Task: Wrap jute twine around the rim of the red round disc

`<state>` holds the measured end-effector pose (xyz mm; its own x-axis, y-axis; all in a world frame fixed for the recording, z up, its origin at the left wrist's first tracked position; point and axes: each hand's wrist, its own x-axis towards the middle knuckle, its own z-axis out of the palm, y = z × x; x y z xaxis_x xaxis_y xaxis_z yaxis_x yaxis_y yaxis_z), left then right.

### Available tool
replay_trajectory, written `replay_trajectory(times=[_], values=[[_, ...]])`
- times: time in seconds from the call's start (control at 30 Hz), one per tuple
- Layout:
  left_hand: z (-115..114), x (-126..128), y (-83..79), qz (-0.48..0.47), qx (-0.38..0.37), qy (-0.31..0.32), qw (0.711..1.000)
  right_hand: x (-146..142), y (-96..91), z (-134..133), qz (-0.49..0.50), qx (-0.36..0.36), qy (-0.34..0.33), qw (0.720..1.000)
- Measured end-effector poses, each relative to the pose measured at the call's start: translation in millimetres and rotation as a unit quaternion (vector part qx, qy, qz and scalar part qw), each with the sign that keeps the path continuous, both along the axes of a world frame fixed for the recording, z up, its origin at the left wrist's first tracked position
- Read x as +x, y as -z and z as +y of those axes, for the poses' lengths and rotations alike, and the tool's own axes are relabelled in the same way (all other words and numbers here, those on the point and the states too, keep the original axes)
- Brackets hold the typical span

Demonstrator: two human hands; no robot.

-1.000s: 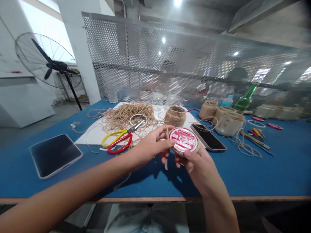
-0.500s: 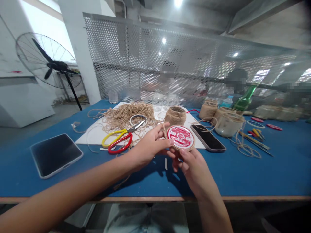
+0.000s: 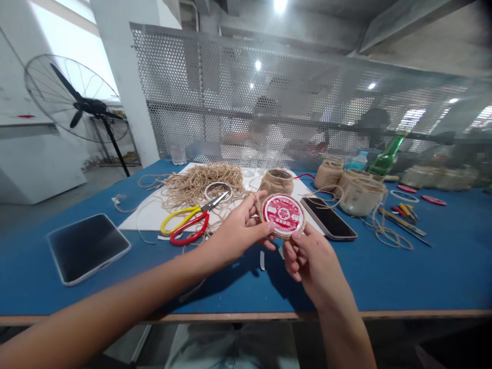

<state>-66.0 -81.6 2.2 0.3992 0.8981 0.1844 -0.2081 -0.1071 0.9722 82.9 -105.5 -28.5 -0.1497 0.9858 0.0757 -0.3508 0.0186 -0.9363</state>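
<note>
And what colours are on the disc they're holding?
On top, the round disc is red and white, clearest in the head view.

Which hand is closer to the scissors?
The left hand: it holds the left edge of the lid, just right of the scissors. The right hand, at the lid's lower right edge, is farther right.

Left forearm [image 3: 146,297] and right forearm [image 3: 340,312]: one pair, slim, uncovered along all that shows, tapering to narrow wrists. Left hand [image 3: 244,228] and right hand [image 3: 317,256]: one pair, bare, slender in the finger. Lower garment [image 3: 203,344]: one, pale grey-green, plain, with a darker line down the middle, cut too blurred to tell.
</note>
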Motion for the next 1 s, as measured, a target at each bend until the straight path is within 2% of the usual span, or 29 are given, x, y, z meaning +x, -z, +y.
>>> replay_trajectory(times=[0.3, 0.43, 0.57, 0.8, 1.0], values=[[-0.3, 1.2, -0.5, 0.007, 0.005, 0.009, 1.000, -1.5, -3.2, -3.0, 0.000, 0.001, -0.006, 1.000], [0.4, 0.4, 2.2, 0.043, 0.023, 0.017, 0.999, -0.7, -2.0, -2.9, -0.002, 0.007, -0.008, 1.000], [0.4, -0.9, 4.9, 0.076, 0.007, 0.030, 0.997, 0.3, -0.9, -3.7, -0.010, 0.016, -0.011, 1.000], [-1.5, -0.4, 2.3, 0.062, -0.011, 0.053, 0.997, 6.5, -0.4, -3.9, -0.030, 0.027, -0.035, 0.999], [-2.4, -0.2, 2.8, 0.057, -0.021, 0.048, 0.997, 7.5, 1.3, -2.3, -0.040, 0.035, -0.027, 0.998]])
